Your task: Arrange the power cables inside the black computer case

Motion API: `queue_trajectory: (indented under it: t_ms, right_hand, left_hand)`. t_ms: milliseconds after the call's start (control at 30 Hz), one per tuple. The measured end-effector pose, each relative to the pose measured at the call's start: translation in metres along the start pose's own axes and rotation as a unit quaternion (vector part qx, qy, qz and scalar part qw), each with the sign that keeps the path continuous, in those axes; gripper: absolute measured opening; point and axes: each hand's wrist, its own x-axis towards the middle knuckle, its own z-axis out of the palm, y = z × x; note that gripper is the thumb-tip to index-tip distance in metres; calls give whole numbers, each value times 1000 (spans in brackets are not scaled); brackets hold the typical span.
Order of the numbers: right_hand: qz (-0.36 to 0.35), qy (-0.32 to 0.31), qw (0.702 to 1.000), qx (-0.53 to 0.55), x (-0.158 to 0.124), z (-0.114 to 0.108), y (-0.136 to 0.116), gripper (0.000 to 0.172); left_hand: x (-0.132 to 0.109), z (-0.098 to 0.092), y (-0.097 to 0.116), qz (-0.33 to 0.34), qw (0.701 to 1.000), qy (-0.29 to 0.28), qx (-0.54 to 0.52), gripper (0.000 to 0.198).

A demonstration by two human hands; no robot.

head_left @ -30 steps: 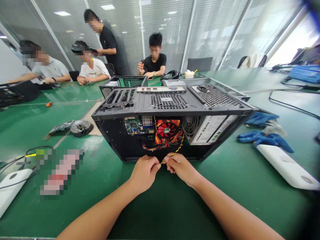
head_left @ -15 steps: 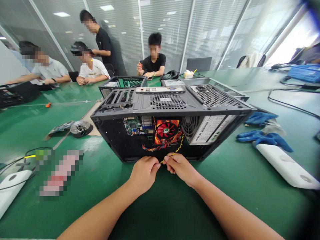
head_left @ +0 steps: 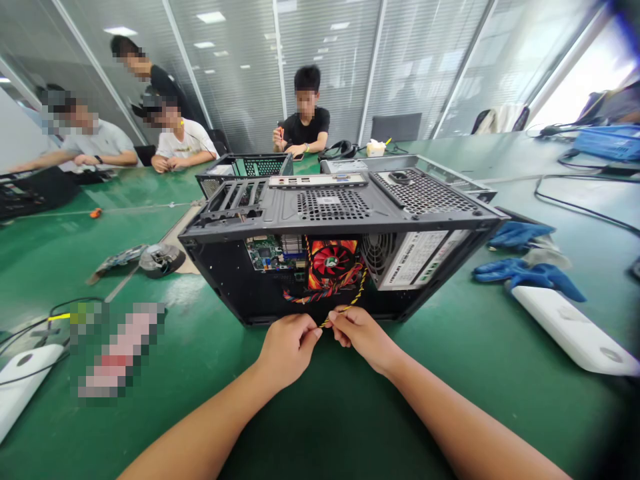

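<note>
A black computer case (head_left: 320, 229) lies on the green table in front of me, its near side uncovered. Inside are a green motherboard (head_left: 265, 255), a red cooling fan (head_left: 332, 261), a power supply (head_left: 420, 259) with a white label, and a bundle of twisted coloured wires (head_left: 320, 293). A yellow-and-black twisted cable (head_left: 361, 288) runs from beside the power supply out over the lower edge. My left hand (head_left: 287, 347) pinches its end part, and my right hand (head_left: 360, 337) pinches it just to the right. The cable's tip is hidden in my left fingers.
Blue gloves (head_left: 530, 273) and a white device (head_left: 570, 327) lie to the right. A roll of tape (head_left: 161, 260) and another white device (head_left: 25, 380) are at left. Another open case (head_left: 245, 163) stands behind mine. Several people sit or stand across the table.
Both my hands hold the cable in nearly the same place. Across the table, the standing person has moved left and leans lower behind a seated person.
</note>
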Motion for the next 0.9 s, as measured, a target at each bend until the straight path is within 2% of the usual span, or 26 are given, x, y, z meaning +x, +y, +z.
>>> queue_trajectory:
  t_ms: [100, 400, 633, 900]
  right_hand:
    - [5, 6, 1000, 5, 0, 0, 0, 46]
    - [-2, 21, 1000, 6, -1, 1, 1, 49]
    - [30, 23, 998, 47, -2, 0, -1, 43]
    - [18, 16, 999, 36, -1, 0, -2, 48]
  left_hand:
    - [-1, 0, 0, 7, 1000, -2, 15, 16]
    - [2, 0, 2, -21, 998, -24, -47, 23]
    - [-1, 1, 3, 10, 1000, 22, -10, 19]
    - [-1, 0, 4, 19, 1000, -6, 24, 21]
